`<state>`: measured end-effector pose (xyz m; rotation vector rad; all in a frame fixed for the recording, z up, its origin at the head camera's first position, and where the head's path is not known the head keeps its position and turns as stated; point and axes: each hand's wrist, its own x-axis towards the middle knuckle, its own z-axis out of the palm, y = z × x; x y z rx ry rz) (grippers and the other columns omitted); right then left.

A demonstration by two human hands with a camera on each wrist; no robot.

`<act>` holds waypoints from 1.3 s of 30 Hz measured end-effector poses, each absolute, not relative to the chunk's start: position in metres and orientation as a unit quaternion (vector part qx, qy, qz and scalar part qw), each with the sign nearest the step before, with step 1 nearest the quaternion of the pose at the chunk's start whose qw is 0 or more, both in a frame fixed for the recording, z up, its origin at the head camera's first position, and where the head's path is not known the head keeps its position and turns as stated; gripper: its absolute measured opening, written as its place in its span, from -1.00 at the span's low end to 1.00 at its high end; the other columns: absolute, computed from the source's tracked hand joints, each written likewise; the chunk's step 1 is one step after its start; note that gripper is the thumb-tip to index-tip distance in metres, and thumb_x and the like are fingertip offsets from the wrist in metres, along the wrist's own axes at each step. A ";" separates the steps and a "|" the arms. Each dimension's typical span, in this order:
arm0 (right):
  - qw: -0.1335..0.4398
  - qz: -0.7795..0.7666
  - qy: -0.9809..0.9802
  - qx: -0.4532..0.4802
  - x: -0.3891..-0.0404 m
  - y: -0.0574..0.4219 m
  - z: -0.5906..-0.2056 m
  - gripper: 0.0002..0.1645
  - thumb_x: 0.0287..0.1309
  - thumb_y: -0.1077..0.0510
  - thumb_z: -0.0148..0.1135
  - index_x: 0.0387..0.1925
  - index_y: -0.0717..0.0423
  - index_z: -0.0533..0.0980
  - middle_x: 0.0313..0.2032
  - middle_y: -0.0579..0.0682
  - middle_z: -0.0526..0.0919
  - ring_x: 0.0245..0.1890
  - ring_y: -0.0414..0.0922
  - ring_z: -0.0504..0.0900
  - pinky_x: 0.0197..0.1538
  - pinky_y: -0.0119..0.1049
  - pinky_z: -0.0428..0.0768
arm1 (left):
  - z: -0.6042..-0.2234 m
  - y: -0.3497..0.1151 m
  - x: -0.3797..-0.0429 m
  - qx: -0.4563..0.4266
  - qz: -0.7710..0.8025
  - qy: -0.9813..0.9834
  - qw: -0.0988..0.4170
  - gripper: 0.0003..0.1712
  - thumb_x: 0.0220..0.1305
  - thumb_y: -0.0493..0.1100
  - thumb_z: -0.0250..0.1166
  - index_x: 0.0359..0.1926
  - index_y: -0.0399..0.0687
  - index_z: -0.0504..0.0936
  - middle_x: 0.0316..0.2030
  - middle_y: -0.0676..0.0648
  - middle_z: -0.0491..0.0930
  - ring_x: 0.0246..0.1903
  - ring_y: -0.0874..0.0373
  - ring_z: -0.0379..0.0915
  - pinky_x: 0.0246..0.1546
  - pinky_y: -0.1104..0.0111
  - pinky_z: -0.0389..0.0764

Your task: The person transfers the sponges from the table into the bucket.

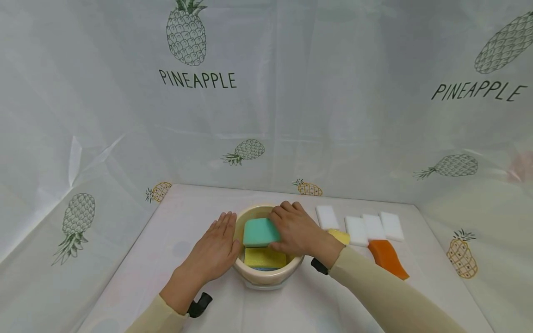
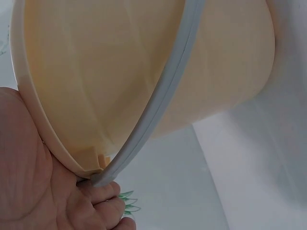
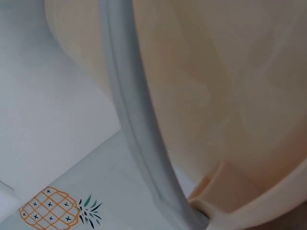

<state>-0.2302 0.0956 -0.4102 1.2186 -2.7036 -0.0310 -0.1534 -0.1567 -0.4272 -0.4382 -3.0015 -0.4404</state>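
Note:
A cream bucket (image 1: 266, 277) stands near the middle of the table. Its grey handle (image 2: 165, 93) hangs down along the outside in the left wrist view. My left hand (image 1: 214, 249) lies against the bucket's left rim with its fingers straight. Over the right rim reaches my right hand (image 1: 295, 231), holding the right end of a green sponge (image 1: 259, 232) between thumb and fingers. Below the green one, inside the bucket, is a yellow sponge (image 1: 265, 257), with a thin blue edge (image 1: 266, 268) showing at its front. The right hand is out of sight in its own wrist view.
Several white sponges (image 1: 356, 231) lie on the table right of the bucket. An orange sponge (image 1: 387, 259) is in front of them, and a yellow piece (image 1: 339, 236) is partly hidden by my right wrist. A pineapple-print sheet (image 1: 333, 115) rises behind and beside the table.

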 end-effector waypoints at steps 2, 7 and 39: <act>0.087 -0.015 -0.907 0.411 -0.231 0.094 -0.410 -0.18 0.14 -0.43 0.41 0.21 0.02 0.55 0.14 -0.06 0.62 0.13 -0.05 0.46 0.10 -0.13 0.42 | -0.427 -0.157 -0.153 -0.143 -0.144 -0.978 0.039 -0.24 0.62 -0.04 -0.05 0.61 -0.42 0.09 0.61 -0.35 0.14 0.64 -0.23 -0.02 0.63 -0.07 0.14; 0.088 -0.020 -0.905 0.415 -0.235 0.091 -0.412 -0.19 0.12 -0.44 0.42 0.18 0.00 0.55 0.10 -0.07 0.63 0.09 -0.06 0.46 0.08 -0.14 0.41 | -0.427 -0.157 -0.153 -0.143 -0.146 -0.978 0.040 -0.23 0.62 -0.03 -0.03 0.61 -0.43 0.09 0.60 -0.36 0.14 0.64 -0.23 -0.01 0.62 -0.07 0.14; 0.201 0.042 -0.906 0.369 -0.232 0.101 -0.417 -0.53 0.35 -0.17 0.35 0.03 0.10 0.62 -0.05 -0.01 0.66 -0.03 -0.01 0.50 -0.03 -0.12 0.44 | -0.429 -0.157 -0.154 -0.146 -0.150 -0.977 0.039 -0.23 0.64 -0.03 -0.01 0.61 -0.45 0.07 0.61 -0.37 0.12 0.64 -0.22 -0.03 0.63 -0.06 0.13</act>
